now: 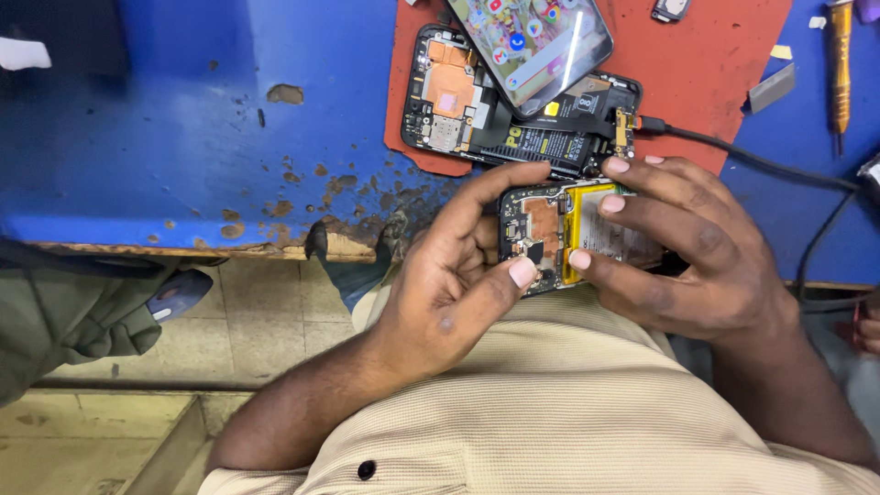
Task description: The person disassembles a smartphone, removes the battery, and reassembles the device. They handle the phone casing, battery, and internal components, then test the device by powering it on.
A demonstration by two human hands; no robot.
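A phone repair workshop: opened phones (513, 110), a screwdriver (840, 64), a worn blue workbench (183, 137).

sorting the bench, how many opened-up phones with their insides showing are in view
2. One opened phone is held between the left hand and right hand. The other opened phone lies on the red mat, partly under a lit screen. More may sit off-frame.

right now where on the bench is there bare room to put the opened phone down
Bare room: the blue bench top left of the red mat. Crowded: the mat, holding an opened phone with a lit screen and cable; a screwdriver lies at right.
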